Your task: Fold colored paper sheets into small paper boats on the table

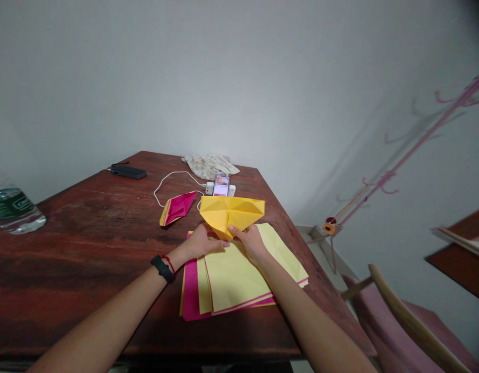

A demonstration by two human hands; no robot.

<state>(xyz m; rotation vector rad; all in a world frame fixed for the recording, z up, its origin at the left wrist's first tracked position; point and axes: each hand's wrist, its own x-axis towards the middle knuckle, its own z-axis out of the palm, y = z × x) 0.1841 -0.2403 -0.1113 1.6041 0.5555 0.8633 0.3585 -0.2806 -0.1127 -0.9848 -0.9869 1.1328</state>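
A folded sheet of yellow paper with several creases is raised above a stack of paper sheets. My left hand grips its lower left side, thumb stretched along the bottom tip. On the lower right, my right hand pinches the same paper with the thumb pressed on its front; the other fingers are mostly hidden behind it. Pale yellow, pink and orange edges show in the stack below. Left of the held paper lies a folded pink and yellow paper piece.
Behind the paper, a phone leans by a white charger with a cable. A crumpled cloth and a dark power bank lie farther back. A water bottle is at left, a chair at right.
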